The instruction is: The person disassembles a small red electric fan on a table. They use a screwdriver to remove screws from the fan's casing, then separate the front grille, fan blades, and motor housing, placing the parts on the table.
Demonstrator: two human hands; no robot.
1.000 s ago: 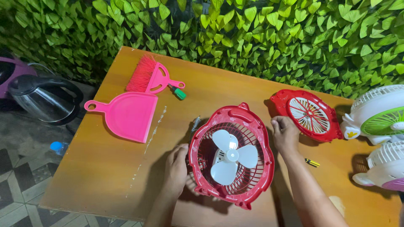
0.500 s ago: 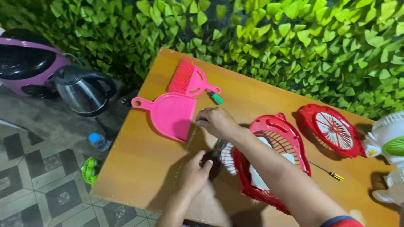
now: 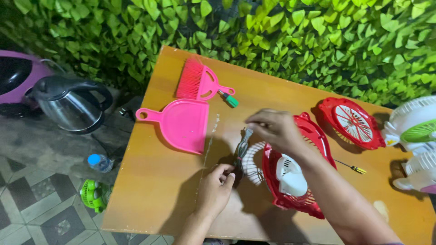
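A red fan housing (image 3: 313, 206) with a white blade hub (image 3: 290, 174) lies tipped on the orange-brown table (image 3: 150, 195). My right hand (image 3: 274, 127) reaches across it and pinches the top end of a thin grey cord (image 3: 242, 147) that hangs beside the housing. My left hand (image 3: 215, 188) grips the lower end of that cord, next to a white coiled part (image 3: 250, 163) at the housing's left side. The red front grille (image 3: 350, 122) lies apart at the right.
A pink dustpan (image 3: 181, 122), a pink brush (image 3: 196, 81) and a small green-tipped piece (image 3: 229, 100) lie at the table's back left. A small screwdriver (image 3: 352, 168) rests right of the housing. White fans (image 3: 415, 131) stand at the right edge. A kettle (image 3: 70, 106), bottle (image 3: 100, 162) and leafy wall (image 3: 281, 36) surround.
My right hand moved from near the dustpan back toward the housing, lifting the cord's upper end. The left hand stayed low on the cord. The camera shifted slightly.
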